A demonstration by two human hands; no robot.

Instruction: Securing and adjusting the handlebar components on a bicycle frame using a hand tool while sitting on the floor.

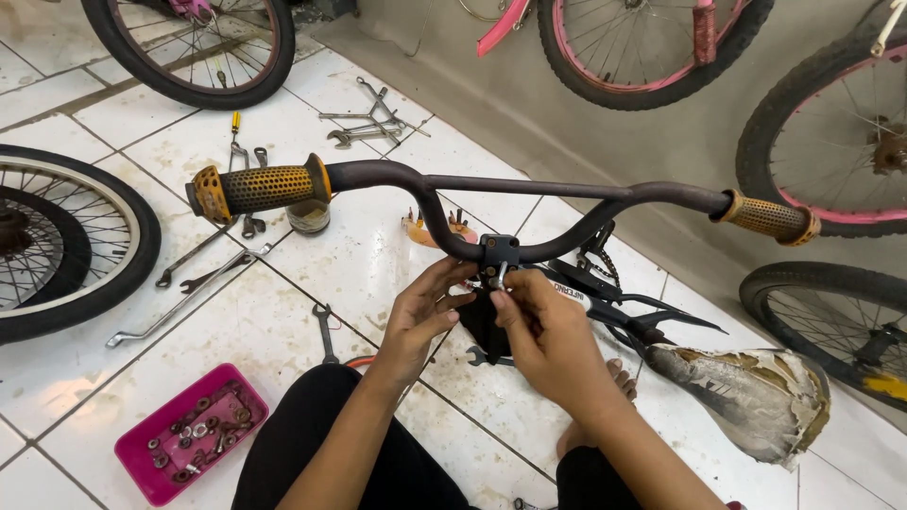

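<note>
Stem clamp bolt (pixel 498 275): right hand (pixel 548 331) pinches it narrowly; left hand (pixel 422 316) steadies beside, fingers closed on the clamp (pixel 498 251). Best kept square while turning.

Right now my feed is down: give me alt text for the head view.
Both hands, left hand and right hand, work a small bolt at the stem clamp of a bicycle handlebar. Wrenches and a pink tray lie on the tiled floor.
</note>
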